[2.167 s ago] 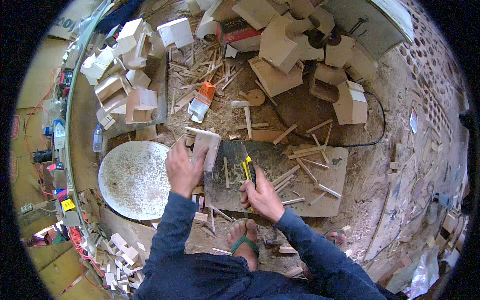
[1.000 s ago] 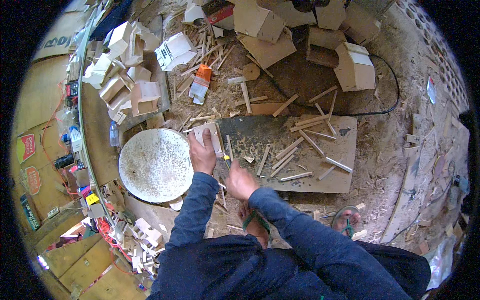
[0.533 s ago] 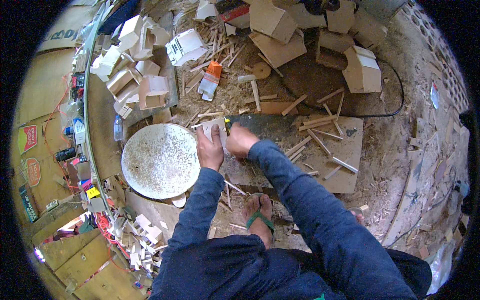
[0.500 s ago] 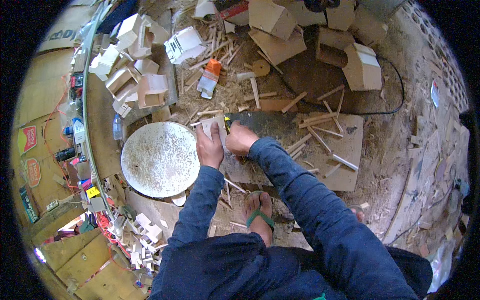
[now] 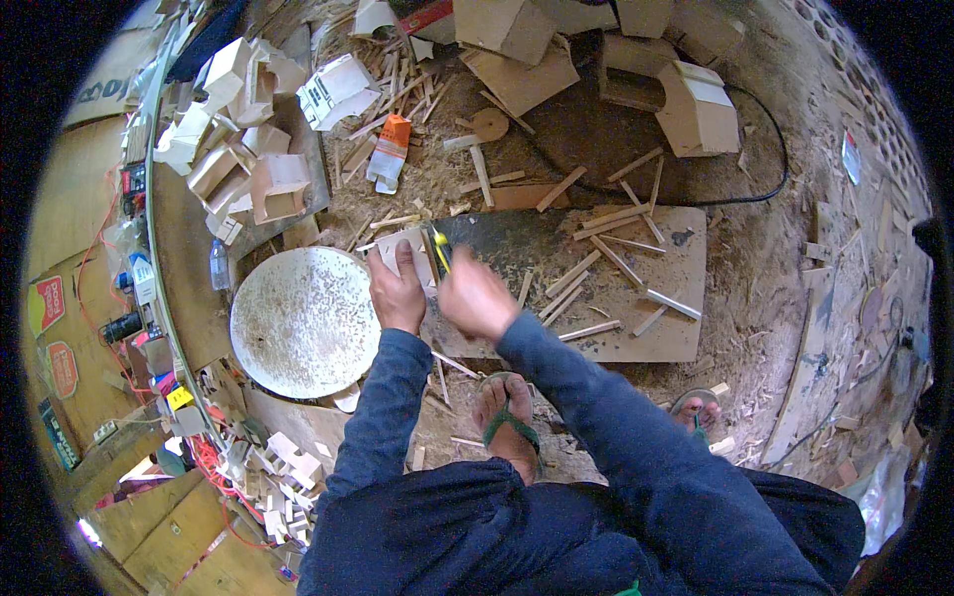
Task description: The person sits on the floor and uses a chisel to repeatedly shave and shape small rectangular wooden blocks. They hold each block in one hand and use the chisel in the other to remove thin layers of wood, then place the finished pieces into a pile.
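Right hand [image 5: 479, 297] drawn toward 5 o'clock, gripping utility knife [image 5: 443, 256] | left hand [image 5: 398, 296] holds wooden block [image 5: 422, 258] toward its 12 o'clock | I judge this edge-trimming; next stroke calls for steady bracing

Taking the speckled white disc [image 5: 303, 323] as the landmark, a clear plastic bottle [image 5: 219, 266] stands or lies just beside its far left edge, with a pile of angular wooden box pieces [image 5: 279, 187] beyond that and an orange-and-white carton [image 5: 390, 154] beyond the disc to the right. On its near side lies a heap of small pale offcuts [image 5: 288, 462], alongside a tangled orange cord [image 5: 207, 455]. Well to its right are a looping black cable [image 5: 785, 157] and, nearer, a crumpled clear plastic bag [image 5: 882, 505].
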`<move>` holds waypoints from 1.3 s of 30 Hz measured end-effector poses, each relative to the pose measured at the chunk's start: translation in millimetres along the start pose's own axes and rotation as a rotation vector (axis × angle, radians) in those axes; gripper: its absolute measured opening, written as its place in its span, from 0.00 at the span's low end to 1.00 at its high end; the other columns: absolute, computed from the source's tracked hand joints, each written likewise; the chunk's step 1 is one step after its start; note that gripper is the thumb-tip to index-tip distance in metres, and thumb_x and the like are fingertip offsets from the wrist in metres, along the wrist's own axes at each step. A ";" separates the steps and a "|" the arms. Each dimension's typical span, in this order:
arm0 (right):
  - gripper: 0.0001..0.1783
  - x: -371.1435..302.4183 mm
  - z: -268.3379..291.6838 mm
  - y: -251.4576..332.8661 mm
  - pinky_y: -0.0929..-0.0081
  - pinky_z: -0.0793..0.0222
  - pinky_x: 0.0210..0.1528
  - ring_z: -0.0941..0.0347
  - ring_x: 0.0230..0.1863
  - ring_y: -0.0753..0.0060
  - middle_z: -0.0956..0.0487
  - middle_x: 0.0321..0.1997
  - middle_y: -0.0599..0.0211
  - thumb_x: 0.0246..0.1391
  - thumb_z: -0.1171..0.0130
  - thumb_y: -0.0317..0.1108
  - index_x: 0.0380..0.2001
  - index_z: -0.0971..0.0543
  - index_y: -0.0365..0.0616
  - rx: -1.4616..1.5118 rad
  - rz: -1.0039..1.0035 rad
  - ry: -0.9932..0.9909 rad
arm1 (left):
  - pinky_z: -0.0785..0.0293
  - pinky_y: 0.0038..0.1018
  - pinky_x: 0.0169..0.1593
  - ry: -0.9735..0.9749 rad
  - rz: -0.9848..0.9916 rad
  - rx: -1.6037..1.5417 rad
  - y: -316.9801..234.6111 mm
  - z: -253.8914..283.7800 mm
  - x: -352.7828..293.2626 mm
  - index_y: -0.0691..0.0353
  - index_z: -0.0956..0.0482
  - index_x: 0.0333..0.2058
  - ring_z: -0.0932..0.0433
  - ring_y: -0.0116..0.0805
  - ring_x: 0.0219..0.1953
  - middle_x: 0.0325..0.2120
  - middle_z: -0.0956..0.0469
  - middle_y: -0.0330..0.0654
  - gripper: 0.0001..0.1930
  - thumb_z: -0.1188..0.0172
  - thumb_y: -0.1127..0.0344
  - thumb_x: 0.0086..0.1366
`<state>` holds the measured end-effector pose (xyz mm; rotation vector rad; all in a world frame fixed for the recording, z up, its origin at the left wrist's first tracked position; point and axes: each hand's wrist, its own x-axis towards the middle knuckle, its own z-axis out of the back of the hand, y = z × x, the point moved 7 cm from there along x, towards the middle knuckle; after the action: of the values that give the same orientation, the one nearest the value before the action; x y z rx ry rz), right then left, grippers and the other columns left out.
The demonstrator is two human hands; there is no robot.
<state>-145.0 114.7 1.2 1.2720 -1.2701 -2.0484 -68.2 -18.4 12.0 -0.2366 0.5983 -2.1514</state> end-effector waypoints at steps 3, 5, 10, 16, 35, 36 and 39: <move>0.28 16.9 -7.7 14.3 0.53 0.26 0.44 0.23 0.40 0.38 0.23 0.37 0.31 0.50 0.47 0.40 0.44 0.34 0.21 -0.034 -0.050 0.176 | 0.32 0.43 0.50 -0.009 0.024 0.001 5.3 -0.4 1.2 0.75 0.36 0.53 0.27 0.64 0.47 0.43 0.27 0.68 0.35 0.55 0.41 0.67; 0.27 6.3 -23.4 3.0 0.54 0.26 0.42 0.23 0.38 0.38 0.23 0.35 0.31 0.50 0.49 0.36 0.45 0.37 0.21 -0.071 -0.013 0.198 | 0.32 0.43 0.51 -0.019 0.029 0.062 7.3 -0.7 2.2 0.74 0.36 0.53 0.28 0.64 0.48 0.44 0.27 0.68 0.37 0.56 0.39 0.67; 0.23 -53.2 -74.2 -57.1 0.48 0.28 0.41 0.24 0.35 0.33 0.24 0.30 0.29 0.50 0.51 0.33 0.43 0.38 0.23 -0.047 -0.038 0.166 | 0.31 0.43 0.50 -0.045 -0.011 0.052 4.2 0.2 0.8 0.73 0.35 0.53 0.26 0.62 0.46 0.43 0.26 0.65 0.36 0.55 0.39 0.67; 0.21 -55.4 -40.1 -63.1 0.47 0.30 0.37 0.25 0.35 0.34 0.24 0.30 0.31 0.52 0.50 0.36 0.43 0.36 0.29 0.035 -0.094 0.084 | 0.30 0.42 0.48 0.006 0.028 -0.077 1.4 16.4 0.0 0.71 0.30 0.46 0.24 0.58 0.44 0.40 0.24 0.62 0.31 0.47 0.42 0.64; 0.24 -10.0 21.8 -151.6 0.76 0.33 0.16 0.33 0.15 0.77 0.31 0.20 0.70 0.58 0.57 0.26 0.58 0.44 0.36 0.217 -0.018 -0.360 | 0.39 0.35 0.61 -0.199 -0.530 0.959 -46.3 161.4 252.2 0.60 0.32 0.57 0.30 0.46 0.55 0.51 0.27 0.46 0.32 0.37 0.53 0.56; 0.24 -11.7 22.5 -149.2 0.76 0.33 0.16 0.33 0.15 0.77 0.31 0.20 0.70 0.58 0.57 0.26 0.57 0.43 0.36 0.245 -0.046 -0.338 | 0.39 0.35 0.62 -0.261 -0.631 0.902 -51.0 150.3 254.3 0.59 0.32 0.57 0.30 0.45 0.55 0.51 0.27 0.46 0.31 0.37 0.55 0.57; 0.24 -18.4 29.6 -133.3 0.76 0.33 0.16 0.32 0.15 0.77 0.31 0.20 0.69 0.58 0.57 0.26 0.57 0.44 0.35 0.203 -0.008 -0.343 | 0.38 0.37 0.60 -0.365 -0.825 0.734 -63.1 122.4 255.4 0.60 0.28 0.53 0.29 0.45 0.53 0.50 0.26 0.47 0.24 0.38 0.64 0.57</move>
<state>-146.3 208.6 -99.6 1.0343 -1.6625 -2.2596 -221.9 -229.7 138.2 -0.5080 -0.6217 -2.8301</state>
